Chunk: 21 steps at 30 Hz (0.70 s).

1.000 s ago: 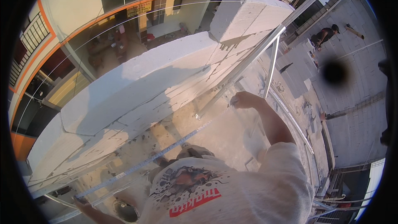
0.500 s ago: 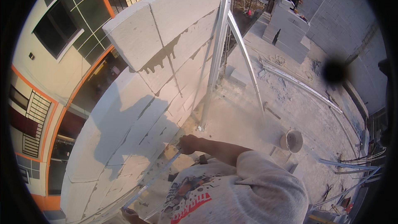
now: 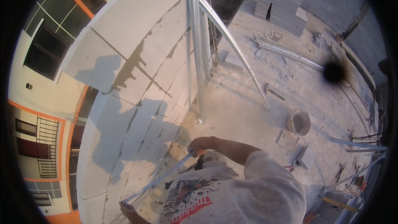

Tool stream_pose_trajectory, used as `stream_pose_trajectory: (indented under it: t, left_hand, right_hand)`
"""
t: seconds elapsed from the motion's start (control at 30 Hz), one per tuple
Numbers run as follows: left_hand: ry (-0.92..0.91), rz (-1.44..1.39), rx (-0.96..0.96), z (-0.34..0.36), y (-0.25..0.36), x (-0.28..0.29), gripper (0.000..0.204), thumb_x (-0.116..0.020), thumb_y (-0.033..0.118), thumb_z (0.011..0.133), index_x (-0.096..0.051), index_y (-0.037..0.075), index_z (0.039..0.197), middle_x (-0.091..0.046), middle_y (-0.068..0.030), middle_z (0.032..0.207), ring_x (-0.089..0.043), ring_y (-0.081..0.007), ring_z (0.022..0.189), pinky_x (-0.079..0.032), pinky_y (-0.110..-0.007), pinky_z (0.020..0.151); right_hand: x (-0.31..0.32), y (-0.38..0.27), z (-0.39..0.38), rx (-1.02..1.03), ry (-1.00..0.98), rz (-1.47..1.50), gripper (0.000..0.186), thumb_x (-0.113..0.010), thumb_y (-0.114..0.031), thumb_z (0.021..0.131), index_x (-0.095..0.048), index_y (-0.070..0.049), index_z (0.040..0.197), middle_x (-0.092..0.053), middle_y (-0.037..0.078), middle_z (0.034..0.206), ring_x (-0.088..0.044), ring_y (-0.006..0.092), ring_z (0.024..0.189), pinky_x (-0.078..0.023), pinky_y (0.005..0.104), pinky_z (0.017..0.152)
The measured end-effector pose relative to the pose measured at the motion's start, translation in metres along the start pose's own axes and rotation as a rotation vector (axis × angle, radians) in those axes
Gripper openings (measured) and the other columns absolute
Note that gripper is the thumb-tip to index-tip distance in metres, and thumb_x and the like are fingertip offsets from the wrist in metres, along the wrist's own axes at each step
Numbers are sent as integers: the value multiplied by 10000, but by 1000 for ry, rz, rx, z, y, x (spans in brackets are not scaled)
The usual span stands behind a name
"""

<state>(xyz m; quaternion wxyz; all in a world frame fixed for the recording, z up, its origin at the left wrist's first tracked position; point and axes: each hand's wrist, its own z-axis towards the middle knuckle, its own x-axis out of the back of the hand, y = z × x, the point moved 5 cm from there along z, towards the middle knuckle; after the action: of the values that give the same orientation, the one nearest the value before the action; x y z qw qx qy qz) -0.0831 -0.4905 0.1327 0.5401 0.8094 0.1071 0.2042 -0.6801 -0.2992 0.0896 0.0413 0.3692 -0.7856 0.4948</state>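
Observation:
My right hand (image 3: pixel 201 144) is closed on one end of a long, pale measuring tape (image 3: pixel 159 178) at lower middle. My left hand (image 3: pixel 127 208) grips its other end near the lower edge. The tape stretches diagonally between them, in front of a wall of pale blocks (image 3: pixel 141 79) with dark mortar joints and shadows across it. My torso in a light printed shirt hides part of the floor below.
Metal channels (image 3: pixel 195 29) lean at the wall's far end, one slanting to the floor (image 3: pixel 248 132). A hammer (image 3: pixel 275 94), a bucket (image 3: pixel 299 123) and block stacks (image 3: pixel 280 10) stand or lie to the right. Building fronts (image 3: pixel 39 149) show beyond the wall, left.
My view has swung right and down toward the floor. My right hand has come closer to my left, shortening the tape span. The co-worker seen at top right has left the view.

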Motion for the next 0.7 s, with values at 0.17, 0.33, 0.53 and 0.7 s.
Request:
stream_pose_trajectory:
  t: [0.17, 0.33, 0.53, 0.7]
  left_hand:
    - [51, -123, 202, 0, -34, -11, 245, -551, 138, 952, -584, -50, 1105, -628, -128, 986, -622, -162, 789, -535, -219, 736]
    - [35, 464, -510, 2, -54, -3, 286, -542, 30, 920, -547, -92, 1178, -610, -254, 1159, -643, -285, 1008, -519, -298, 878]
    - [30, 18, 96, -9, -66, 8, 208, -560, 188, 949, -609, 17, 1056, -609, -48, 933, -587, -119, 781, -495, -193, 689]
    - [48, -168, 216, -40, -48, -8, 256, -548, 347, 968, -627, 103, 972, -526, 47, 776, -478, -21, 652, -392, -122, 531]
  right_hand:
    - [4, 24, -12, 11, 138, -58, 269, -657, -284, 740, -679, -110, 944, -667, 138, 845, -634, 308, 809, -489, 415, 718]
    - [-2, 40, -12, 29, 77, -63, 337, -590, -333, 791, -666, -88, 1008, -666, 171, 928, -627, 372, 903, -477, 465, 779]
    - [-3, 53, -5, -12, 56, -94, 306, -630, -322, 781, -680, -110, 996, -671, 152, 899, -638, 338, 868, -487, 447, 753]
    - [2, 55, -1, -54, 29, -156, 324, -589, -345, 804, -677, -142, 1042, -669, 151, 968, -634, 345, 950, -490, 453, 818]
